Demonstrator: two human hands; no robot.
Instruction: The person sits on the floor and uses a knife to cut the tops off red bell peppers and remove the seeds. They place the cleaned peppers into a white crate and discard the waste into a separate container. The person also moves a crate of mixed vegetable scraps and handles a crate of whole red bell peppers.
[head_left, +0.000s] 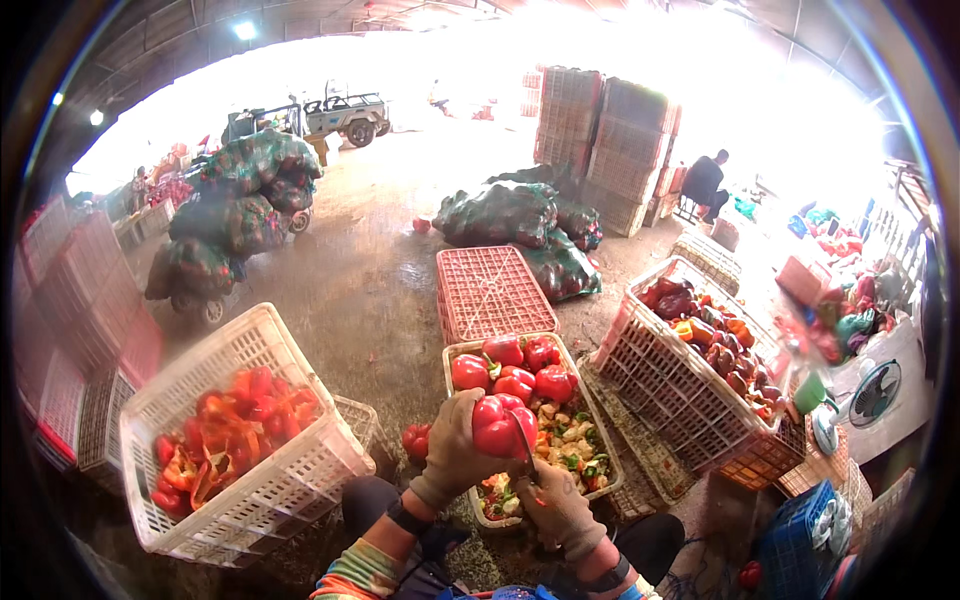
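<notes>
My left hand (453, 442), in a work glove, grips a whole red bell pepper (498, 426). A knife (523, 444) is in my gloved right hand (556, 504), its blade against the pepper's right side. Beneath both hands stands a shallow crate (619, 466), with several whole red peppers (514, 384) at its far end and cut pepper cores and scraps (570, 442) nearer me. To the left, a large white plastic crate (300, 480) holds cut red pepper pieces (225, 435).
An upturned red crate (495, 289) stands beyond the shallow one. At right, a tall crate (652, 375) holds dark and orange peppers. Green net sacks (502, 214) lie on the wet floor. A seated person (705, 184), stacked crates (630, 142) and a fan (876, 391) are farther off.
</notes>
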